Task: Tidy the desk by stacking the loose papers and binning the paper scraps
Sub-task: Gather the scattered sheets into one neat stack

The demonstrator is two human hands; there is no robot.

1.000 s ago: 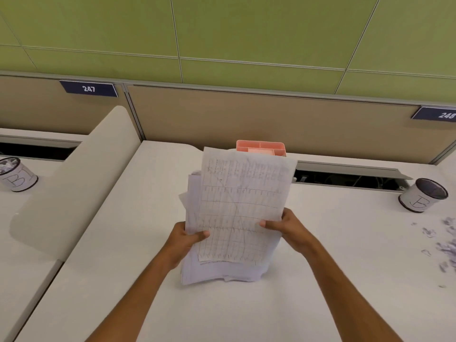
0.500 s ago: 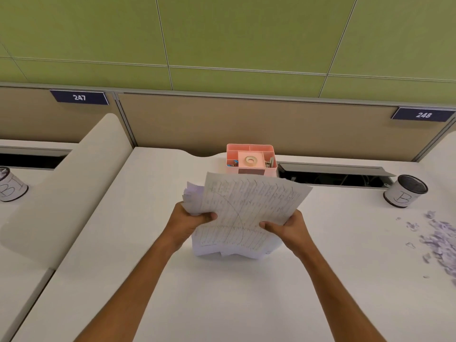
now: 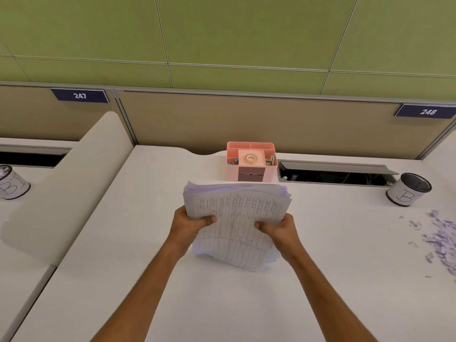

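- Papers are being held as one sheaf over the middle of the worktop, tilted away from the person, the lower edge low over the worktop or perhaps touching it; contact is hard to tell.
- Left hand is gripping the sheaf's left edge, thumb curled over the top sheet and fingers wrapped behind; right hand is gripping the right edge likewise.
- Sheet edges are sitting uneven, fanned at the top left corner and ragged along the bottom, so squaring looks like the step in hand.
- Doing it well probably means loosening both grips a little, tapping the lower edge on the worktop so sheets slide level, then turning the sheaf and tapping a side edge.
- Gripping too tightly would likely be keeping the stray sheets pinned out of line.
- Scraps are lying scattered at the right edge, well apart from the sheaf, not yet binned.
- Bin marked B is standing just beyond the scraps.
- Organiser in pink is sitting just behind the sheaf, so tapping should be staying short of it.
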